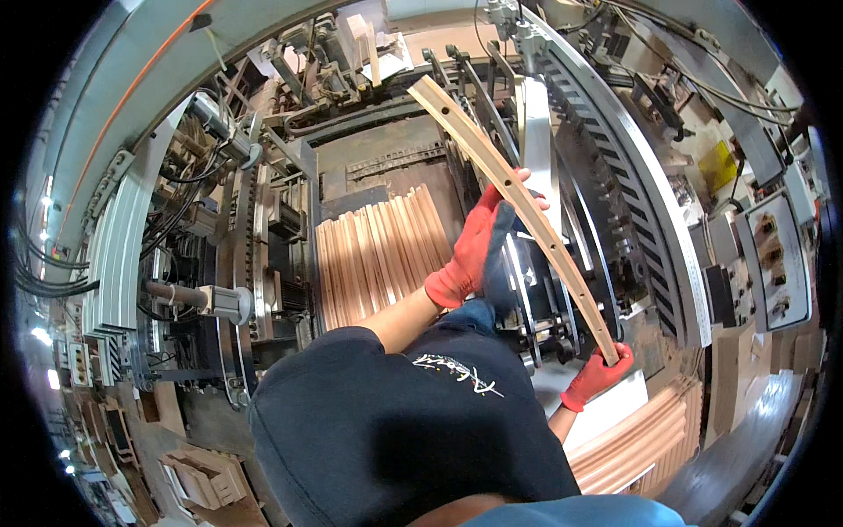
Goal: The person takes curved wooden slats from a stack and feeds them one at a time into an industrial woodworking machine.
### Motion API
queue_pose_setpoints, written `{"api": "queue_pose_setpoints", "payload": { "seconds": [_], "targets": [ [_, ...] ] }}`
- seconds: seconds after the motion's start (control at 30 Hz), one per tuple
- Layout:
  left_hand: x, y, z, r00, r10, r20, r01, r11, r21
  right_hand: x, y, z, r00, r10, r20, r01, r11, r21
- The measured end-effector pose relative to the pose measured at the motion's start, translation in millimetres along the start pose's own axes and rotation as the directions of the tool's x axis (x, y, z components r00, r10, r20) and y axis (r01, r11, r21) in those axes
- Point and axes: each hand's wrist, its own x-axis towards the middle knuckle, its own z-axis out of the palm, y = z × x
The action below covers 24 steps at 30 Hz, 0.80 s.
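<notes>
Curved wood slat (518,202): both gloved hands holding it over machine (606,176). Left hand (470,250) fingers wrapping mid-slat; right hand (601,373) fingers pinching lower end. Slat stack (378,255) lying nearby. Next, prob.: aligning w/ feed.

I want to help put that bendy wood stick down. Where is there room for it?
Not much room. The curved wooden strip is held by the left hand and right hand. One bare patch shows: the dark flat plate above the stacked strips. The white surface by the right hand looks free too. Elsewhere machinery crowds in.
</notes>
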Motion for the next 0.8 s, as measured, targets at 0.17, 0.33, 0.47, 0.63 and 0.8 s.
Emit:
{"api": "queue_pose_setpoints", "payload": {
  "seconds": [0.17, 0.33, 0.47, 0.63, 0.8],
  "targets": [
    [0.3, 1.9, 7.0, 1.0, -0.005, -0.028, 0.006, 1.0, 0.027, 4.1, -4.4, -10.9, 0.996, -0.039, -0.076, 0.035, 0.998, -0.061],
    [-1.8, 2.5, 15.1, 0.999, -0.005, -0.054, 0.008, 0.998, 0.059, 7.9, -14.9, -14.8, 0.986, 0.011, -0.164, -0.006, 1.0, 0.03],
    [-0.2, -2.7, 15.7, 0.999, -0.009, -0.038, 0.011, 0.998, 0.07, 10.9, -22.9, -19.5, 0.962, 0.044, -0.271, 0.027, 0.967, 0.253],
    [-0.1, -6.9, 15.2, 0.998, -0.015, -0.055, 0.018, 0.998, 0.064, 11.6, -52.7, -20.2, 0.943, 0.087, -0.32, 0.049, 0.918, 0.394],
    [3.6, -5.8, 14.9, 0.998, -0.033, -0.046, 0.032, 0.999, -0.006, 13.9, -41.3, -29.8, 0.94, 0.006, -0.34, 0.107, 0.944, 0.312]
  ]
}}
